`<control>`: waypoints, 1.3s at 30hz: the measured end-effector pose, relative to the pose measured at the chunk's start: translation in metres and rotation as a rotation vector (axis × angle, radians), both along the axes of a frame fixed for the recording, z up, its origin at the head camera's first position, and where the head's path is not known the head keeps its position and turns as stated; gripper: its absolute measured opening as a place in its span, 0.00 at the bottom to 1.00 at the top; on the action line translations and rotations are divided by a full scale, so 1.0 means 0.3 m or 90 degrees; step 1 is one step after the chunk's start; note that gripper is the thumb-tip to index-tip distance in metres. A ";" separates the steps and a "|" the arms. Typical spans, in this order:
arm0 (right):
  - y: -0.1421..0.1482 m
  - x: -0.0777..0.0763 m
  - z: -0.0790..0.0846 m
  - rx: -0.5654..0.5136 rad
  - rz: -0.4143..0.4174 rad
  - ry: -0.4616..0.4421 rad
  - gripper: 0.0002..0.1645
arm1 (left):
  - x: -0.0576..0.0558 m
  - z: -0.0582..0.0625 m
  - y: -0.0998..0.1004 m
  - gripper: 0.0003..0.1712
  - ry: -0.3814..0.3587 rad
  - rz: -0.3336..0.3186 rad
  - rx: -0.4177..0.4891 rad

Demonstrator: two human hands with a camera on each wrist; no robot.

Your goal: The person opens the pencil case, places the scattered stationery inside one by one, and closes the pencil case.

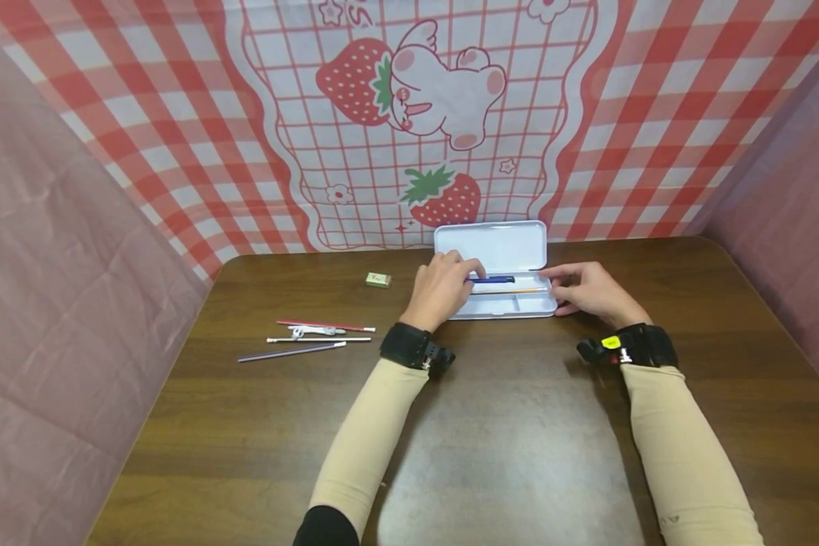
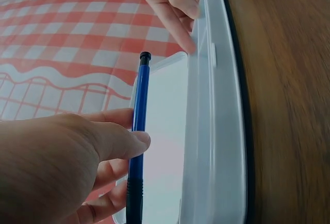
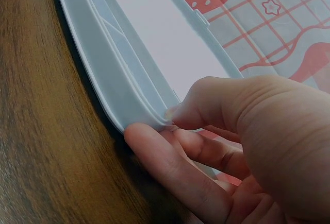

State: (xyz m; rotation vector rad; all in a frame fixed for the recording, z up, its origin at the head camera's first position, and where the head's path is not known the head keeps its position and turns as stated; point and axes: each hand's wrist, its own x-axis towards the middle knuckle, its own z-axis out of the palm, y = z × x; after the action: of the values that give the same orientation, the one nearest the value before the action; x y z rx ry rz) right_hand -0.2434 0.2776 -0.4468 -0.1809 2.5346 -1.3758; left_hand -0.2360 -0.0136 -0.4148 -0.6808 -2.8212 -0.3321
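My left hand (image 1: 438, 287) pinches a blue pen (image 2: 139, 100) with a black end and a ribbed black grip between thumb and fingers. It holds the pen above the white pencil case (image 1: 498, 306), which lies with its lid (image 1: 491, 246) raised. At the case's right end, my right hand (image 1: 597, 292) grips the corner, thumb on the rim and fingers against the outside, as the right wrist view shows. Inside the case lies a thin yellow-orange pencil (image 1: 524, 291). The left hand covers the case's left end in the head view.
On the left of the wooden table (image 1: 519, 425) lie a red pencil (image 1: 327, 326), a white compass-like tool (image 1: 314, 331), a white pencil (image 1: 318, 340) and a dark purple pencil (image 1: 290, 353). A small boxed eraser (image 1: 378, 280) sits nearer the case. A checked cloth (image 1: 641, 136) hangs behind.
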 end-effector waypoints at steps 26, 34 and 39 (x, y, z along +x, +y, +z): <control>0.003 -0.008 -0.012 0.002 0.002 -0.001 0.24 | -0.019 -0.009 0.058 0.13 0.052 0.025 0.060; 0.002 -0.007 -0.011 0.000 0.003 -0.003 0.25 | -0.031 -0.019 0.075 0.12 0.050 0.022 0.064; 0.001 -0.007 -0.009 -0.005 0.000 -0.006 0.25 | -0.036 -0.036 0.082 0.11 0.028 0.026 0.061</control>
State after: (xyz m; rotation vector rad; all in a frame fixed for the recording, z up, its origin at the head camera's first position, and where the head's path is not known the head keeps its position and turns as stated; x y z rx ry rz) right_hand -0.2454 0.2779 -0.4494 -0.1760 2.5226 -1.3827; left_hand -0.2469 0.0110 -0.4256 -0.6026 -2.7534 -0.4367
